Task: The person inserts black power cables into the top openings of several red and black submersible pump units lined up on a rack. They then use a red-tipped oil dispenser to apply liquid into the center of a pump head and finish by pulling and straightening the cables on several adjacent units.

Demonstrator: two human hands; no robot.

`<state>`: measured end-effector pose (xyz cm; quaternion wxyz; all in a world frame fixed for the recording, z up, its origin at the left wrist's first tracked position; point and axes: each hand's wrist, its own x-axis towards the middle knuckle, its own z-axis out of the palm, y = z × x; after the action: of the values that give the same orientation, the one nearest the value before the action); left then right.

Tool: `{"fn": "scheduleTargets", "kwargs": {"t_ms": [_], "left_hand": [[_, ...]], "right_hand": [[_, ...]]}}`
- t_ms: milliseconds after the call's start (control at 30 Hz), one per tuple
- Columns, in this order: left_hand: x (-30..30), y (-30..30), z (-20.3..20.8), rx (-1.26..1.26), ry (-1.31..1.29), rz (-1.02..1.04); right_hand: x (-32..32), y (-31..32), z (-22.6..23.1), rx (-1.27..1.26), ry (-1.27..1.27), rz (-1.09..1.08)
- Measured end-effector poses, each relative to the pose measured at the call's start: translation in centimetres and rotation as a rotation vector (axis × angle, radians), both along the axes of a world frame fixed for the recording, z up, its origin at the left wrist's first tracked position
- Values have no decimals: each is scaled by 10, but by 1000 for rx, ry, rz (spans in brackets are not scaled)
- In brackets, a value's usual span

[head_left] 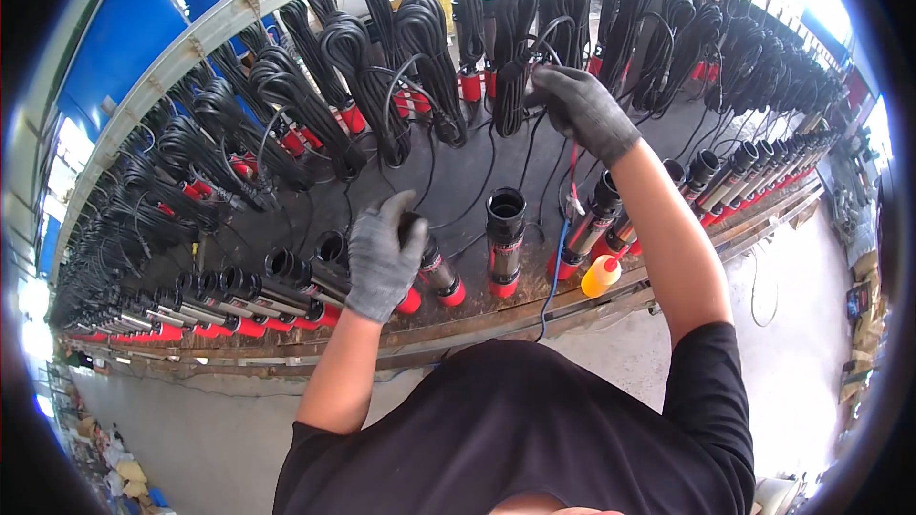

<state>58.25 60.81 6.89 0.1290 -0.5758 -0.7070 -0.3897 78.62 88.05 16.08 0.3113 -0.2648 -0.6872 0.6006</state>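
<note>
My right hand (587, 113), in a grey glove, reaches to the far side of the bench with bent fingers. Its fingertips close on the black cable at the edge of a hanging coil (513, 38). My left hand (384, 256), gloved alike, has its fingers apart over the near row. Beside its thumb leans a steel cylinder (439, 272) with a red base, its top partly hidden by the hand. Between my hands a similar cylinder (504, 243) stands upright, its black collar open at the top. Whether my left hand touches a cylinder I cannot tell.
Several black cable coils hang from a curved metal rail (215, 33), with red-ended cylinders behind them. More cylinders (706, 172) line the bench's near edge on both sides. A yellow-orange bottle (600, 277) and a blue cord (553, 267) hang near my right forearm.
</note>
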Motion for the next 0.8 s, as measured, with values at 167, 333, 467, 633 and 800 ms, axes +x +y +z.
{"fn": "scheduleTargets", "kwargs": {"t_ms": [167,333,467,633,800], "left_hand": [[0,31,-29,-89,-277,-9],[1,29,-41,-15,-362,3],[3,28,-46,75,-476,-45],[1,30,-49,119,-351,-29],[4,32,-44,158,-280,-25]], "right_hand": [[-45,25,-10,-24,-25,-119],[-15,5,-14,-223,309,-26],[51,-17,7,-442,333,-73],[115,38,-14,-182,159,-192],[140,78,-51,-343,117,-300]]}}
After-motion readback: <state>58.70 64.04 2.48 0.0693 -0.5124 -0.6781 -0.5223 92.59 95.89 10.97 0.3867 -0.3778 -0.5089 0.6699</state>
